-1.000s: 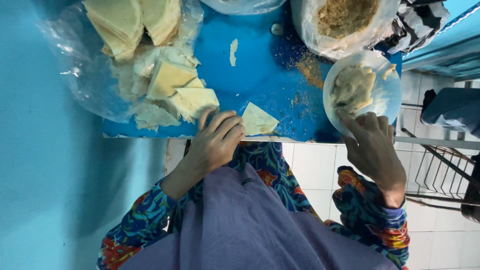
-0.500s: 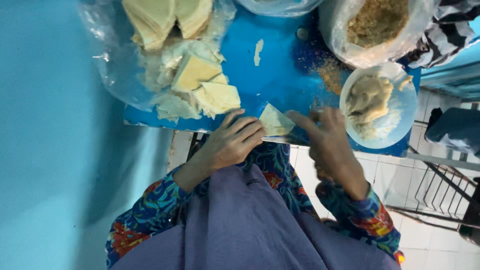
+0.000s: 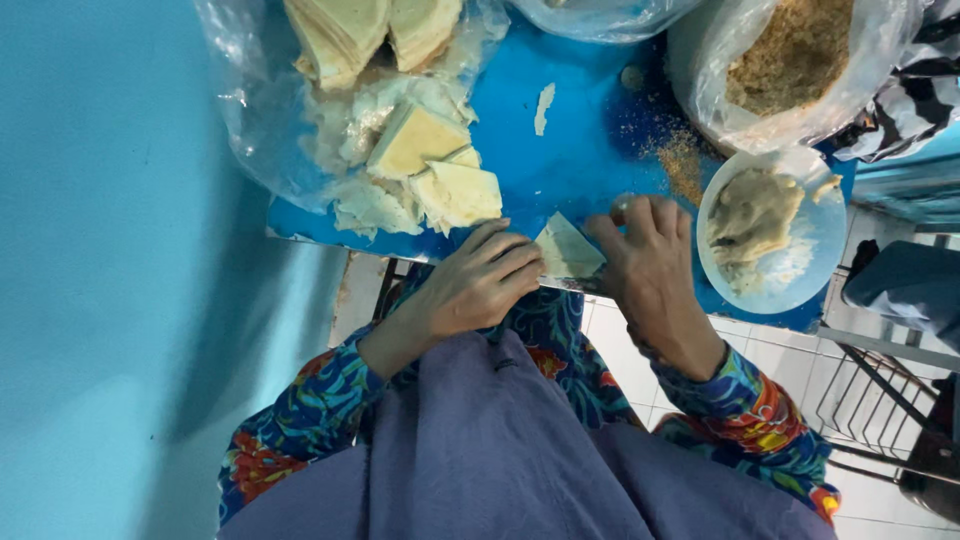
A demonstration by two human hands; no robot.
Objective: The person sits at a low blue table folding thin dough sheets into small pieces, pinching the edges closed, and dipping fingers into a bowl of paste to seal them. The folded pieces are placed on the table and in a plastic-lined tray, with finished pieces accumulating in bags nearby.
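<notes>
A bright blue desk (image 3: 590, 150) stands against a teal wall (image 3: 110, 250), white tiled floor (image 3: 610, 350) below. At the desk's near edge lies a pale, thin triangular wrapper (image 3: 566, 250). The left hand (image 3: 478, 285) and right hand (image 3: 648, 262) pinch it from either side, both grips closed on it. Right of the wrapper sits a white bowl (image 3: 800, 290) of lumpy filling.

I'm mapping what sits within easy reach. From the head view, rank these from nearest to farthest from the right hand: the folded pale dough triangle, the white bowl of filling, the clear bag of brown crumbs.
1. Folded pale dough triangle: touching the right hand, between both hands.
2. White bowl of filling: just beside the hand, at the table's edge.
3. Clear bag of brown crumbs: farthest, beyond the bowl.
</notes>
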